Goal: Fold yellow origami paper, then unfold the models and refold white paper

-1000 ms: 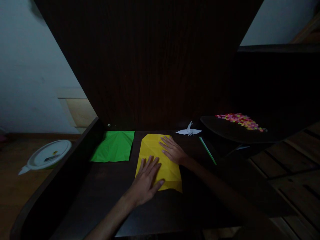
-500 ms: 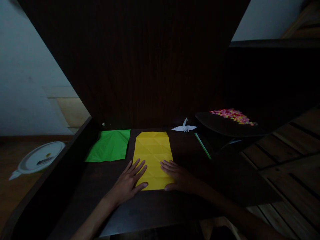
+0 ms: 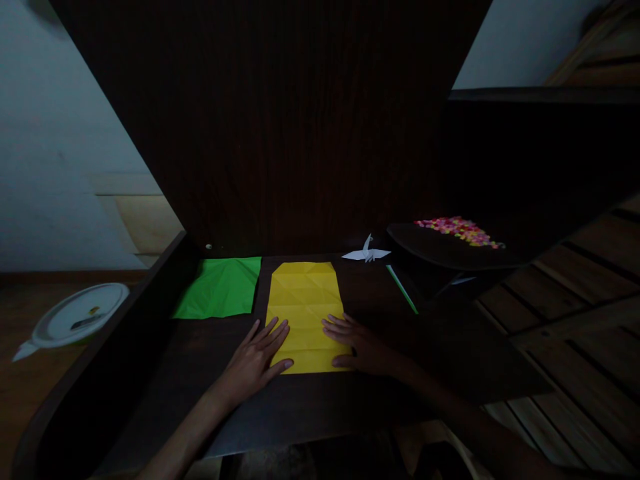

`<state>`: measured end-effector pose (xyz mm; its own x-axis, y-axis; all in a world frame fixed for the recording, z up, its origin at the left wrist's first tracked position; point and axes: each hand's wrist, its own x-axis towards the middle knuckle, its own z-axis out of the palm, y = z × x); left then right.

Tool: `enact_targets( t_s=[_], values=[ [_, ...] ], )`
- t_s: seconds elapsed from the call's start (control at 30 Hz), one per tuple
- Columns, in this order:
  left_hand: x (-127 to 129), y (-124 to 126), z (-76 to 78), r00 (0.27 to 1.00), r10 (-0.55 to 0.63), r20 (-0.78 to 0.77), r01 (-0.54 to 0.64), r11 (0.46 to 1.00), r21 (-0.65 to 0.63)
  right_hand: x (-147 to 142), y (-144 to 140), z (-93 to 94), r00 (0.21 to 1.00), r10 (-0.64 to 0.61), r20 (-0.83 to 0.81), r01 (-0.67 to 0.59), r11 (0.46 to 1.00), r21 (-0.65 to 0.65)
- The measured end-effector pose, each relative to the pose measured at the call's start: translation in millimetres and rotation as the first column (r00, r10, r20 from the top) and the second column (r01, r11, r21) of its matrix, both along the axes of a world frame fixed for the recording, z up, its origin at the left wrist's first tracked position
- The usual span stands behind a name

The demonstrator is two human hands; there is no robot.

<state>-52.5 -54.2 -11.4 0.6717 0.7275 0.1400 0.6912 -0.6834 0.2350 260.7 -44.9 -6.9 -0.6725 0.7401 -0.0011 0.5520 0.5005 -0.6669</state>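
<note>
A creased rectangular yellow paper sheet [image 3: 306, 313] is being pressed flat on a dark wooden desk [image 3: 200, 373] by two bare hands.

In the head view, the sheet is lying lengthwise in the middle of the desk, its near end being held down at both corners. The left hand [image 3: 257, 359] is being laid open and flat, fingers spread, on the near left corner; the right hand [image 3: 357, 343] is being laid open and flat on the near right corner; nothing is being gripped. A flat green paper sheet [image 3: 220, 288] is lying just left of the yellow one. A small white folded paper crane [image 3: 366, 253] is standing near the far right corner, with a thin green strip [image 3: 401, 288] beside it.
</note>
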Motion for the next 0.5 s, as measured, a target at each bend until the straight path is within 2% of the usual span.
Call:
enact_targets(
  t_s=[0.27,0.33,0.4,0.5],
  values=[
    [2,-3,-1.1,0.996,0.055,0.067,-0.054,0.998,-0.022,-2,-3,-1.9,0.999,-0.052,0.010,0.052,0.997,0.064],
    [4,-6,-1.5,0.990,0.102,0.093,-0.100,0.995,-0.025,-3,-7,-3.8,0.991,-0.134,0.004,0.133,0.987,0.089],
    [7,-10,-2.3,0.971,0.183,0.151,-0.182,0.983,-0.020,-5,-13,-7.0,0.964,-0.265,-0.031,0.266,0.958,0.109],
    [15,-18,-4.3,0.893,0.338,0.297,-0.349,0.937,-0.020,-9,-21,-12.5,0.911,-0.399,-0.104,0.409,0.908,0.096]
  ],
)
